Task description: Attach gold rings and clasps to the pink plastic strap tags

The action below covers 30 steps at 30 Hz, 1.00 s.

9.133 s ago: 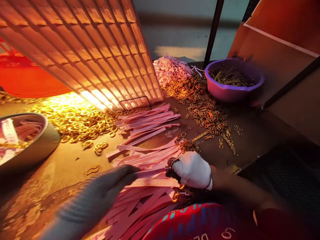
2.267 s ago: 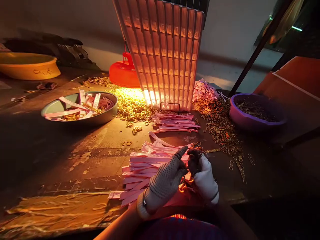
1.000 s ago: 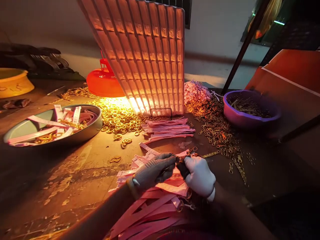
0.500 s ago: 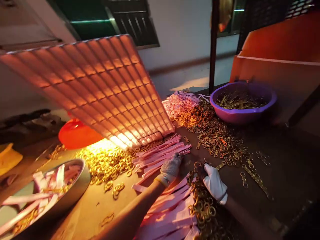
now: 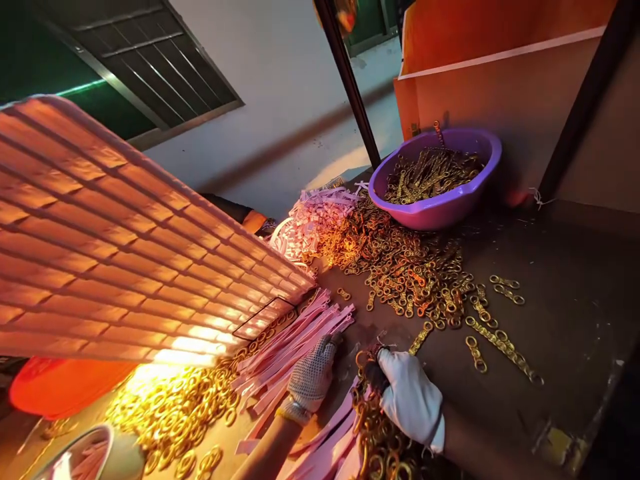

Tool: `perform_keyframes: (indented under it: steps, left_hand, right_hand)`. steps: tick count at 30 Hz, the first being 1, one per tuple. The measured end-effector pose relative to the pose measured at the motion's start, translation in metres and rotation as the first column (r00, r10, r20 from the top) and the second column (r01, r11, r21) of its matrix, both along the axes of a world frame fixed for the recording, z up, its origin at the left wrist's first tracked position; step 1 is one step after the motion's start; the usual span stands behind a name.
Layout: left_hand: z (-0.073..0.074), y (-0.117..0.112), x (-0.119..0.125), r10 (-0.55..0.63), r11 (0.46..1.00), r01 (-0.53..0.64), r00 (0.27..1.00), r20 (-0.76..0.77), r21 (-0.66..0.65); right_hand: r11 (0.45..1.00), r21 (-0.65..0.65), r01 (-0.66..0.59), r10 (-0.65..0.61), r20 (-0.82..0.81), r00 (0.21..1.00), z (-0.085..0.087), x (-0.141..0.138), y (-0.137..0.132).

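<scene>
My left hand (image 5: 313, 379), in a dotted knit glove, lies with curled fingers on the end of a stack of pink strips (image 5: 295, 343) on the table. My right hand (image 5: 407, 399), in a white glove with dark fingertips, is closed on a bunch of gold rings and clasps (image 5: 376, 427) that hangs below it over more pink strips (image 5: 325, 450). The two hands are a short gap apart. What the left fingers pinch, if anything, is hidden.
A ribbed lit panel (image 5: 115, 253) leans over the left. Gold rings (image 5: 170, 407) lie below it, gold clasps (image 5: 410, 280) spread to the right. A purple bowl (image 5: 435, 200) of metal parts stands at the back, beside a pile of pink tags (image 5: 315, 213). A grey bowl (image 5: 90, 460) sits bottom left.
The view swung right and tilted. My left hand slid along the far strip stack; my right hand stays closed on the ring bunch close by.
</scene>
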<state>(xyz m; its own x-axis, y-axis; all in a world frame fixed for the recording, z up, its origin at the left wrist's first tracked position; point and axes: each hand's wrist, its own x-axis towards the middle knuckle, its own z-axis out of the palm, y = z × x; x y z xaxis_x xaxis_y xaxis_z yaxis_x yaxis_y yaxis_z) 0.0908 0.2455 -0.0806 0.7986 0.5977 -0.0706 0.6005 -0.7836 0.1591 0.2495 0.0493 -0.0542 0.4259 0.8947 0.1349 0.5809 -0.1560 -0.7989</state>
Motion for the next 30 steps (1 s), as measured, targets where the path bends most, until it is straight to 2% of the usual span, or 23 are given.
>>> perform_keyframes:
  steps: [3, 6, 10, 12, 14, 16, 17, 20, 23, 25, 27, 30]
  left_hand:
    - [-0.001, 0.000, 0.004, 0.038, 0.999, -0.037, 0.998, 0.050, -0.029]
    - [-0.001, -0.002, 0.007, 0.129, 0.986, -0.110, 0.980, 0.154, -0.123]
    - [0.008, -0.015, 0.001, 0.189, 0.967, -0.135, 0.949, 0.252, -0.216]
    - [0.017, -0.028, -0.007, 0.263, 0.925, -0.149, 0.915, 0.305, -0.351]
    - [0.027, -0.044, -0.016, 0.394, 0.807, -0.168, 0.867, 0.304, -0.566]
    - [0.040, -0.060, -0.024, 0.516, 0.626, -0.187, 0.827, 0.222, -0.757]
    - [0.047, -0.068, -0.027, 0.560, 0.533, -0.193, 0.810, 0.172, -0.824]
    - [0.068, -0.087, -0.035, 0.670, 0.274, -0.183, 0.740, 0.051, -0.944]
    - [0.077, -0.095, -0.038, 0.734, 0.074, -0.097, 0.679, -0.012, -0.993]
    - [0.074, -0.096, -0.038, 0.769, 0.039, -0.001, 0.638, 0.029, -0.999]
    - [0.066, -0.097, -0.037, 0.806, 0.036, 0.074, 0.588, 0.073, -0.997]
    - [0.054, -0.099, -0.038, 0.845, 0.006, 0.131, 0.529, 0.075, -0.991]
  right_hand:
    - [1.000, 0.002, 0.005, -0.005, -0.019, 1.000, 0.004, 0.004, 0.000]
    - [0.997, -0.027, 0.075, -0.075, 0.030, 0.997, 0.001, 0.003, 0.000]
    - [0.984, -0.033, 0.176, -0.169, 0.152, 0.974, -0.023, -0.009, 0.004]
    - [0.976, -0.005, 0.219, -0.213, 0.194, 0.957, -0.042, -0.016, 0.007]
    - [0.972, 0.058, 0.227, -0.234, 0.217, 0.948, -0.058, -0.021, 0.008]
    - [0.967, 0.150, 0.208, -0.239, 0.232, 0.943, -0.063, -0.020, 0.005]
    - [0.964, 0.187, 0.189, -0.230, 0.232, 0.945, -0.060, -0.018, 0.003]
    - [0.973, 0.220, 0.067, -0.113, 0.204, 0.972, -0.031, -0.007, -0.003]
    - [0.965, 0.201, -0.168, 0.126, 0.206, 0.970, 0.010, 0.000, 0.005]
    - [0.936, 0.162, -0.311, 0.271, 0.232, 0.934, 0.028, 0.001, 0.018]
    - [0.911, 0.078, -0.405, 0.372, 0.269, 0.888, 0.036, -0.002, 0.031]
    - [0.897, -0.105, -0.430, 0.438, 0.348, 0.829, 0.039, -0.011, 0.043]
